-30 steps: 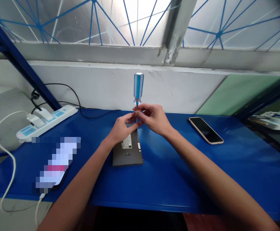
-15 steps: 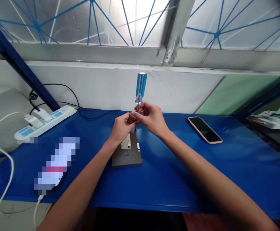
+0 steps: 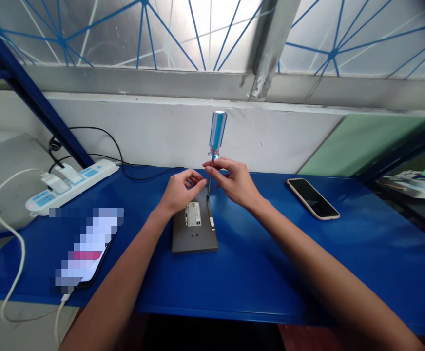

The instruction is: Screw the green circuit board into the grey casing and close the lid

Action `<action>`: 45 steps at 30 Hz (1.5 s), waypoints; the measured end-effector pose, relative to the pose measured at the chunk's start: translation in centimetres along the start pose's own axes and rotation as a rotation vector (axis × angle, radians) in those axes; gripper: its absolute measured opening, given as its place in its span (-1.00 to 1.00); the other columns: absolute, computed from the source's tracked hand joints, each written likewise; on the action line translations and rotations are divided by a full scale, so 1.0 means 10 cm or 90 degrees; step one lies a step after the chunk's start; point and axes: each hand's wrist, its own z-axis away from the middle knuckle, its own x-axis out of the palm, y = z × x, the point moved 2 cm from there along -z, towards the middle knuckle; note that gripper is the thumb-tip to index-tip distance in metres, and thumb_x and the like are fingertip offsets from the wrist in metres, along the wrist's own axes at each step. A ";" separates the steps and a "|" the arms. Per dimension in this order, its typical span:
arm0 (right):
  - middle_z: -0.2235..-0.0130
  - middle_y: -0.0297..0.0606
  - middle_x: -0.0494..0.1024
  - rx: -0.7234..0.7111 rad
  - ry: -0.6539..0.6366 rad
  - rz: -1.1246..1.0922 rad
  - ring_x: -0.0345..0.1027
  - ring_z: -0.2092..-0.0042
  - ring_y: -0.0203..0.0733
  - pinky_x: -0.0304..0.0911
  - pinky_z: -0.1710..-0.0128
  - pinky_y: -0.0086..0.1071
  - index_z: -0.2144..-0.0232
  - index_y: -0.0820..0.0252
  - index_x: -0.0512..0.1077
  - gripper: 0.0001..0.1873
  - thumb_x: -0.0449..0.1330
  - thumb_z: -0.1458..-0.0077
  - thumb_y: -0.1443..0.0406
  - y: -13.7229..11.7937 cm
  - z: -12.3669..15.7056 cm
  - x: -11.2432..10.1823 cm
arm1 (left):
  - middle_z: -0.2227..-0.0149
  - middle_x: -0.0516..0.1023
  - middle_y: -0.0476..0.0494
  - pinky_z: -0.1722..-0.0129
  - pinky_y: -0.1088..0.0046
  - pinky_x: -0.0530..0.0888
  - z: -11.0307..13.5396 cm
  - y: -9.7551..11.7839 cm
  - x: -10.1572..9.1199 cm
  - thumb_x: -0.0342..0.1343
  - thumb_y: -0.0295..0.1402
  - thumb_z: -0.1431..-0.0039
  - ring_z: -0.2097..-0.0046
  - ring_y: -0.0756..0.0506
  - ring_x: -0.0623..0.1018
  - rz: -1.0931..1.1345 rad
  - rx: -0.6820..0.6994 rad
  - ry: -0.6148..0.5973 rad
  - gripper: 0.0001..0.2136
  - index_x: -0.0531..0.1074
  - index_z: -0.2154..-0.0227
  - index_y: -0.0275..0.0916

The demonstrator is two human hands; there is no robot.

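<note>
A screwdriver (image 3: 218, 131) with a clear and blue handle stands nearly upright, leaning slightly right. Its tip meets the right edge of a flat grey rectangular device (image 3: 188, 240), which lies on the blue table and bears a white label. My right hand (image 3: 236, 180) pinches the metal shaft just under the handle. Over the device's far part is my left hand (image 3: 183, 190), fingers curled and thumb stretched toward the shaft, with a gap between them. Nothing shows in that hand. Part of the device's far end is hidden behind it.
A lit phone (image 3: 91, 248) on a white charging cable (image 3: 23, 253) lies at the left. Behind it are a white power strip (image 3: 99, 170) and a black cable (image 3: 119, 146). To the right rests a dark-screened phone (image 3: 313, 199). A wall borders the table's back.
My left hand has moved left off the shaft, and its thumb and fingers have parted. The screwdriver handle has turned, while my right hand keeps its pinch.
</note>
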 end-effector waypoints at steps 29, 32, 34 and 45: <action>0.29 -0.22 0.63 0.070 -0.076 -0.067 0.62 0.27 -0.11 0.53 0.19 -0.21 0.13 0.20 0.44 -0.78 0.26 -0.17 0.27 0.11 -0.01 -0.11 | 0.16 0.71 -0.16 0.12 0.32 0.56 0.03 0.01 -0.15 0.20 -0.35 -0.18 0.16 -0.13 0.66 -0.067 -0.034 -0.207 -0.80 0.62 0.16 -0.23; 0.29 -0.21 0.63 0.068 -0.060 -0.096 0.62 0.26 -0.11 0.54 0.19 -0.19 0.11 0.20 0.43 -0.75 0.27 -0.17 0.25 0.09 -0.02 -0.14 | 0.16 0.71 -0.17 0.12 0.32 0.57 0.03 0.00 -0.15 0.23 -0.35 -0.17 0.16 -0.13 0.66 -0.053 -0.043 -0.226 -0.79 0.62 0.15 -0.24; 0.30 -0.22 0.63 0.066 -0.043 -0.120 0.62 0.26 -0.10 0.54 0.19 -0.18 0.12 0.21 0.43 -0.74 0.29 -0.16 0.23 0.07 -0.03 -0.16 | 0.17 0.71 -0.16 0.13 0.32 0.57 0.03 -0.01 -0.14 0.24 -0.35 -0.16 0.16 -0.13 0.66 -0.044 -0.051 -0.231 -0.79 0.63 0.15 -0.24; 0.35 -0.27 0.64 0.131 0.096 -0.272 0.63 0.28 -0.11 0.56 0.22 -0.19 0.22 0.17 0.38 -0.69 0.36 -0.05 0.18 -0.01 -0.05 -0.18 | 0.32 0.68 -0.14 0.21 0.36 0.53 0.03 0.03 -0.33 0.28 -0.25 -0.12 0.26 -0.11 0.62 -0.038 -0.126 -0.200 -0.83 0.64 0.31 -0.23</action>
